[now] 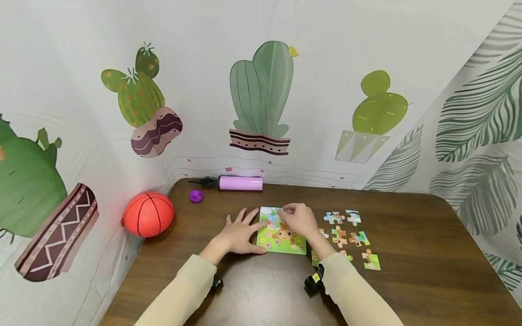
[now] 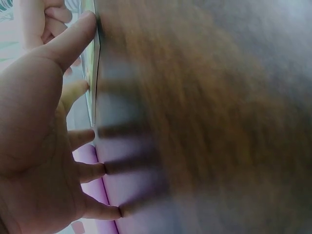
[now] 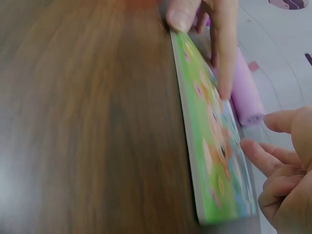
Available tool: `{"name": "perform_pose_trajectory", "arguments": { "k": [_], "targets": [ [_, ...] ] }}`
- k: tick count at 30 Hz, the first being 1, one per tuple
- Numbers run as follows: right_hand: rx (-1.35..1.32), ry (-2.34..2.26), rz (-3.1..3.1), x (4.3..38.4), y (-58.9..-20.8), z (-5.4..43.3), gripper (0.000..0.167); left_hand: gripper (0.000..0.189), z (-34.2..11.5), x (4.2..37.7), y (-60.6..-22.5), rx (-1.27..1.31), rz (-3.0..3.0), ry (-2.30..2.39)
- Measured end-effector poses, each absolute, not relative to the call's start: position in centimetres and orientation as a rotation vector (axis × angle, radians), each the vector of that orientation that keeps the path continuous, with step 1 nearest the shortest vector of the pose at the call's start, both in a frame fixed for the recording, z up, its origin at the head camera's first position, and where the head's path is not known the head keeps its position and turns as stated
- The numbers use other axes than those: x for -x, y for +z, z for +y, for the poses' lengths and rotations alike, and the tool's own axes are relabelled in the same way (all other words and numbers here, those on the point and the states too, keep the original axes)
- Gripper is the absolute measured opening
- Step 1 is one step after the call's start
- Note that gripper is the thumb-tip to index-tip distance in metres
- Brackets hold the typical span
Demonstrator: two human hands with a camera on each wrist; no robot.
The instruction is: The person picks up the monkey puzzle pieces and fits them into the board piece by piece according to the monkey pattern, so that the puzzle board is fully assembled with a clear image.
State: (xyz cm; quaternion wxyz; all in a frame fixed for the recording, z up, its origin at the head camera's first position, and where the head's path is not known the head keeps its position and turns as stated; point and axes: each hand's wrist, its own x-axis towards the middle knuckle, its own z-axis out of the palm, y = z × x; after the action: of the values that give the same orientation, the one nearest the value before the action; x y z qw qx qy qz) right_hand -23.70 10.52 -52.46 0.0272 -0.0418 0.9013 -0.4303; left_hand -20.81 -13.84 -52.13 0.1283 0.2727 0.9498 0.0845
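Note:
A puzzle board (image 1: 299, 248) with a cartoon monkey on a green and blue scene lies on the wooden table. My left hand (image 1: 238, 236) rests at its left side, fingers spread, the thumb at the near left corner and the index finger reaching over the board. In the right wrist view, that thumb (image 3: 180, 17) presses the board's edge. My right hand (image 1: 301, 220) is over the board's far right part. Its fingertip (image 3: 248, 145) touches the picture side while another finger points away and the rest are bent. No piece shows between these fingers.
Several loose puzzle pieces (image 1: 371, 260) lie right of the board, some partly hidden by the right arm. A purple hand pump (image 1: 240, 183) lies along the back edge beside a small purple object (image 1: 196, 196). A red ball (image 1: 148, 215) is at the table's left edge.

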Motion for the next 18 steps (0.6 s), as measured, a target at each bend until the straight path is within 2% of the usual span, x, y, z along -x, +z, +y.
{"name": "perform_pose_trajectory", "arguments": {
  "k": [7, 18],
  "targets": [
    [0.152, -1.367, 2.824, 23.2, -52.2, 14.6, 0.034, 0.092, -13.7, 20.9, -52.1, -0.787, 2.764, 0.269],
    [0.011, -1.322, 2.931, 22.5, -51.8, 22.4, 0.042, 0.083, -13.0, 20.8, -51.8, -0.860, 2.728, 0.268]
  ]
}}
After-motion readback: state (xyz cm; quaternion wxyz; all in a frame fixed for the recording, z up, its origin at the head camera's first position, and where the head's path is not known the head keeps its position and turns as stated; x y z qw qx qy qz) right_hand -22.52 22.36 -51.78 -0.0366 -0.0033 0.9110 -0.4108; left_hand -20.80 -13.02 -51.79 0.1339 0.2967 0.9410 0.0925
